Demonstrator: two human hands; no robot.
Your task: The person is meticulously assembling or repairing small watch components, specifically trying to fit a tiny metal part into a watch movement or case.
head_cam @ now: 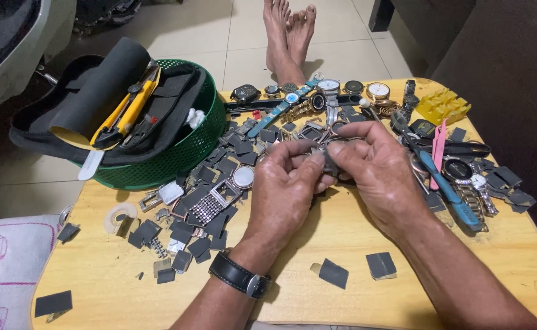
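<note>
At the far left, a white cloth with pink stitching lies against the edge of the low wooden table. Behind it a green mesh basket holds a black pouch, a rolled black sheet and a yellow utility knife. In front of the basket, small dark grey sandpaper squares are scattered thickly over the wood, with a square gem-set watch case and a round watch face among them.

The left hand — a black wristwatch strapped on its wrist — is closed in a narrow pinch, thumb and forefinger tips meeting those of the right hand. Between the two sets of fingertips sits a small grey metal watch part, held just above the table's middle; most of it is hidden, so its exact kind cannot be told.

Beyond the hands runs a row of watches, and two bare feet rest on the tiled floor. To the right lie a blue-handled tool, pink tweezers, a silver bracelet watch and a yellow plastic block.
</note>
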